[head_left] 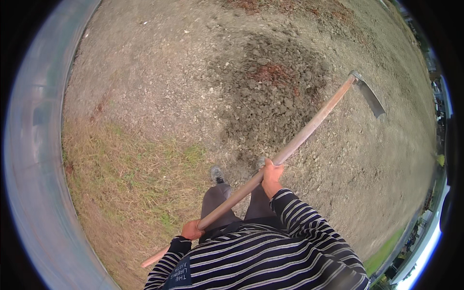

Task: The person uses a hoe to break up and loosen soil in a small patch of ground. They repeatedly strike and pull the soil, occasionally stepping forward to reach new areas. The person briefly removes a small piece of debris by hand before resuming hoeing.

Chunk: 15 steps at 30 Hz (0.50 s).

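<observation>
Left fingers and right fingers wrap a long wooden-handled hoe, its curved grey metal blade beyond the right ones; open brown soil spreads ahead, a pale wall well left.

A single block of printed lettering is identifiable, located on a dark, plain panel on the wearer's left side of the black-and-light striped top, adjacent to the sleeve on that side, near the lower edge of the head view. The lettering consists of pale capitals on the dark ground, arranged in short stacked rows and set at a slant relative to the view. Character size is small, and the panel borders directly on the horizontal stripes of the garment.
</observation>
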Available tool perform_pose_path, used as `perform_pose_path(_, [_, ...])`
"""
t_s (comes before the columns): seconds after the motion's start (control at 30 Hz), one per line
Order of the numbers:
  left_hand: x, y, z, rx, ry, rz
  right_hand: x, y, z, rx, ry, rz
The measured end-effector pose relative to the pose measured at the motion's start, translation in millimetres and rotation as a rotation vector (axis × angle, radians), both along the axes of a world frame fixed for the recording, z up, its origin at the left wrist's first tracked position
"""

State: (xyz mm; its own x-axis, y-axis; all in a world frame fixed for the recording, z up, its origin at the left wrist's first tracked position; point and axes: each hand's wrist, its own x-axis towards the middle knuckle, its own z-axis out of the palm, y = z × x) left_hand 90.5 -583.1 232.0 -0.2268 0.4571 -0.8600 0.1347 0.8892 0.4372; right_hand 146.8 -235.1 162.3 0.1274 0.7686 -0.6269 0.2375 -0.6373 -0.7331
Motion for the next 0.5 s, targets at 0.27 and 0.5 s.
perform_pose_path(0.27, [71, 66, 34, -0.188, 0.174, -0.201, 24, 61, -61, -0.639, 0.173, -0.037])
perform_pose_path(0.5, [101, 120, 36, 0.137, 0.563, -0.229, 52, 141, 24, -0.597, 0.577, -0.093])
